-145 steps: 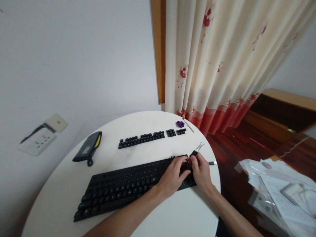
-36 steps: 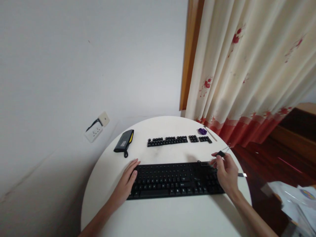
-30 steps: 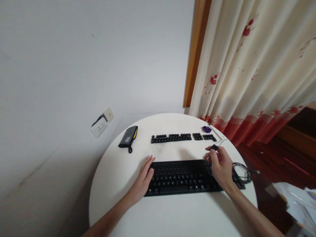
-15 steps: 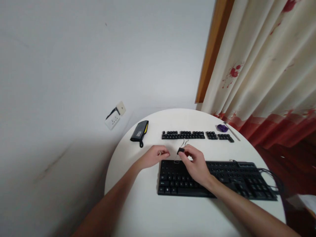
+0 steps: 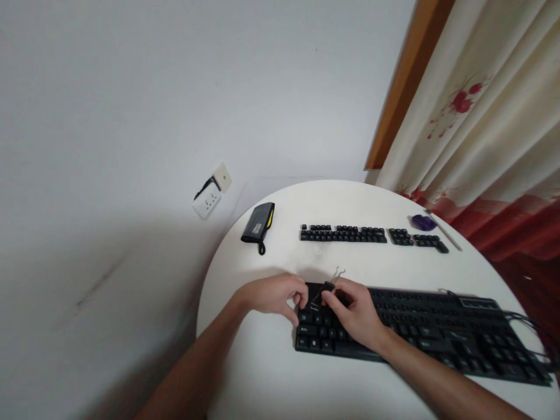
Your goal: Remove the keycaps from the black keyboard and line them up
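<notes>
A black keyboard lies on the white round table, with bare places at its upper left where no keycaps sit. My right hand pinches a keycap puller by its black middle. One pair of the puller's wires points up and away; the other pair reaches down at the keyboard's upper left keys. At the keyboard's left end is my left hand, its fingers curled over the corner and the thumb against the side edge. Behind the keyboard, loose black keycaps stand in rows.
A grey pouch with a black loop lies at the table's back left. Toward the back right are a purple item and a thin pale stick. The keyboard's cable coils at the right. A wall socket is beyond the table.
My left hand has come forward onto the keyboard's left corner. My right hand has lowered the keycap puller toward the keys and tilted it. The view has shifted left.
</notes>
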The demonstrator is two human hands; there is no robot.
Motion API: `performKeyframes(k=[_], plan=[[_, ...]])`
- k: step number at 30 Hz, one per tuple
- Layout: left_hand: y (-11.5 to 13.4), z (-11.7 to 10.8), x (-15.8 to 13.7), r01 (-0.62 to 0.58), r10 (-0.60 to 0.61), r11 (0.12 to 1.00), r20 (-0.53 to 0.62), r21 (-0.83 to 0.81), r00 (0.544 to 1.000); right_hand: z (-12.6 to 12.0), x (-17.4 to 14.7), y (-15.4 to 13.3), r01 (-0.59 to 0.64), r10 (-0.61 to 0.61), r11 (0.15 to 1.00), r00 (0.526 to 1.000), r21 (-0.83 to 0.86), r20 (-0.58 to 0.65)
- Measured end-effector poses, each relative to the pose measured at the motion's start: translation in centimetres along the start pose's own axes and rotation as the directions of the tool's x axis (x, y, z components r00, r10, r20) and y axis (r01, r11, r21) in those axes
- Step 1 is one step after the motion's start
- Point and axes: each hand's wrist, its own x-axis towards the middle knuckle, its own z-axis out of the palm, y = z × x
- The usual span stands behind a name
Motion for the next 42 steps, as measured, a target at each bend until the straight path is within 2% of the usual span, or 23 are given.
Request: performKeyframes(k=[6,11,14,17,21,22,24,27,29,31,34,38,40,42], plan=[[-0.6,0.2,0.1,-0.020,0.020,0.999,0.004,-0.047,1.000,0.1,-0.1,-0.1,0.035,-0.024,0.996,0.990,-0.077,0.138],[-1.1,0.4,0.3,-0.011,0.012,0.999,0.001,-0.045,1.000,0.0,0.1,-0.1,0.028,-0.016,0.998,0.972,-0.051,0.233],[-1.0,0.4,0.4,-0.037,0.037,0.998,0.008,-0.052,0.999,-0.1,0.2,-0.2,0.077,-0.058,0.995,0.958,-0.057,0.281],[-0.7,0.4,0.5,-0.048,0.049,0.997,0.021,-0.059,0.999,-0.3,0.1,-0.6,0.185,-0.148,0.980,0.921,-0.071,0.359],[-0.4,0.4,0.6,-0.042,0.045,0.996,0.036,-0.079,0.998,-0.4,-0.1,-1.0,0.368,-0.290,0.927,0.829,-0.075,0.479],[-0.4,0.5,0.7,-0.041,0.045,0.995,0.038,-0.090,0.998,-0.3,-0.1,-1.0,0.392,-0.303,0.916,0.818,-0.088,0.489],[-0.5,0.5,0.7,-0.043,0.047,0.994,0.037,-0.098,0.998,-0.1,-0.1,-0.9,0.388,-0.291,0.913,0.836,-0.127,0.465],[-0.7,0.6,0.8,-0.053,0.056,0.995,0.031,-0.089,0.998,0.2,0.0,-0.4,0.250,-0.172,0.954,0.910,-0.168,0.376],[-0.7,0.6,0.8,-0.054,0.056,0.995,0.027,-0.085,0.998,0.4,0.2,-0.2,0.154,-0.089,0.975,0.929,-0.158,0.359],[-0.5,0.6,0.8,-0.040,0.042,0.996,0.024,-0.085,0.999,0.4,0.2,-0.1,0.109,-0.057,0.986,0.933,-0.129,0.356],[-0.2,0.4,0.8,-0.032,0.034,0.997,0.029,-0.063,0.999,0.3,0.2,0.1,0.028,-0.012,0.998,0.957,-0.052,0.289],[0.3,0.3,0.8,-0.088,0.089,0.995,0.017,-0.035,0.996,0.0,0.6,0.5,-0.159,0.153,0.973,0.987,0.166,0.049],[0.5,0.3,0.7,-0.114,0.115,0.993,0.020,-0.041,0.993,-0.1,0.9,0.7,-0.173,0.189,0.952,0.981,0.251,-0.039],[0.6,0.3,0.5,-0.117,0.117,0.993,0.022,-0.033,0.993,-0.1,1.0,0.9,-0.169,0.197,0.942,0.978,0.291,-0.072]])
